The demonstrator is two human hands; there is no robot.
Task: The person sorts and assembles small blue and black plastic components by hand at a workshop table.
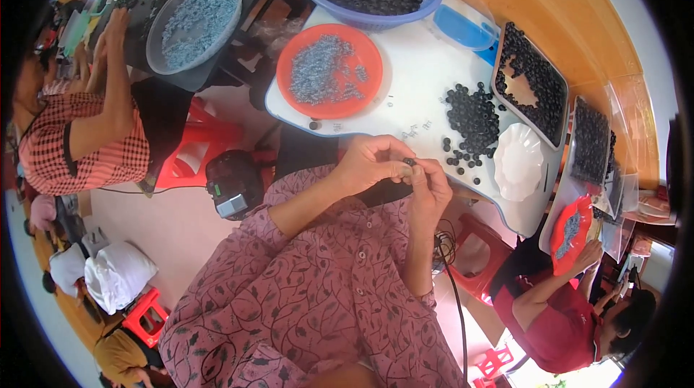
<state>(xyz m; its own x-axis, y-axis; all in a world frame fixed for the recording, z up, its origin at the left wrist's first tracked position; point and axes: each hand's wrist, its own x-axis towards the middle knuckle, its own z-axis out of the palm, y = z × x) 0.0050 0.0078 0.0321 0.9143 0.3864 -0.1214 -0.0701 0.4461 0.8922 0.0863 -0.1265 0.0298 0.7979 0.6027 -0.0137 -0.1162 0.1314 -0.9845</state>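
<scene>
Near the front edge of the white table (pixel 405 63), my left hand (pixel 370 165) and my right hand (pixel 431 189) meet fingertip to fingertip. Both are closed in a pinch on one small black round piece (pixel 410 162), mostly covered by the fingers. Just beyond them lie a few tiny clear bits (pixel 413 130). To their right spreads a loose pile of small black round pieces (pixel 473 121). An orange-red plate (pixel 288 92) with many small bluish clear parts (pixel 322 66) stands to the far left of my hands.
A purple basket (pixel 311 1) of black pieces stands at the back. Right of the pile are a white scalloped dish (pixel 519 164) and a tray (pixel 562 110) of black pieces. Co-workers sit at left (pixel 94 135) and right (pixel 549 323). A black cable (pixel 457 294) hangs beside my right arm.
</scene>
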